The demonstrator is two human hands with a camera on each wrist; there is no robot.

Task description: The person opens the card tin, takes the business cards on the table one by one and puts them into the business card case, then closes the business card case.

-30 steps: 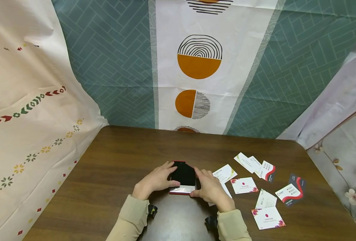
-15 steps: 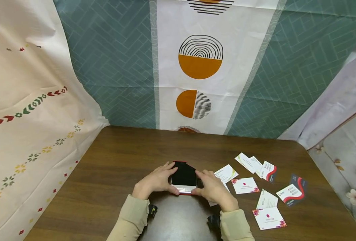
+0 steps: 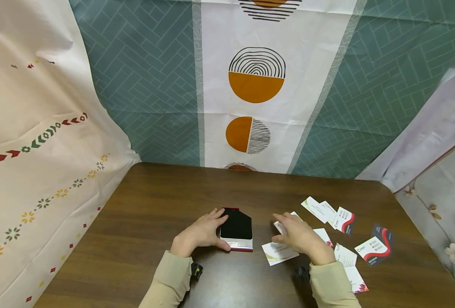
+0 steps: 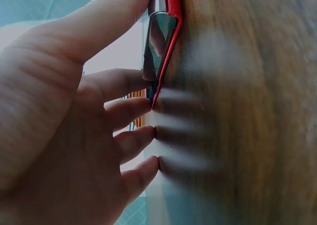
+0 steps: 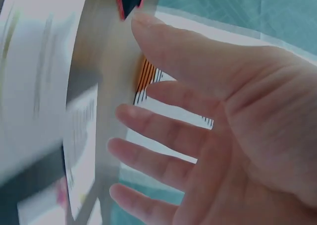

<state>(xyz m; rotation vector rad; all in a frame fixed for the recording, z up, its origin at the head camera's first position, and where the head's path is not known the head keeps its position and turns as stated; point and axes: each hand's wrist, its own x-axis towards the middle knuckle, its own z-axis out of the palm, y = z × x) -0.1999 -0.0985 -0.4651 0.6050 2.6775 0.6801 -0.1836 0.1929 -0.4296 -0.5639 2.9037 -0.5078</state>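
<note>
A card case (image 3: 236,226) with a black inside, a silver band along its near side and a red edge lies flat at the middle of the table. My left hand (image 3: 198,234) holds it along its left side, the thumb at the near corner and the index finger near the far corner. In the left wrist view, the other fingertips (image 4: 143,169) rest on the wood. My right hand (image 3: 298,234) is over the nearest business cards, fingers spread with nothing between them. A white card (image 3: 279,253) lies below its thumb; another card (image 3: 280,228) is partly hidden by the hand.
Several more business cards lie to the right, among them a pair with red curves (image 3: 373,249), a group at the back (image 3: 316,209) and a partly hidden white card (image 3: 355,278). Patterned cloth (image 3: 165,85) hangs behind the brown table (image 3: 154,192).
My right hand has left the card case and moved right, over the cards. A white card in front of it now shows more fully. The left hand has stayed at the case.
</note>
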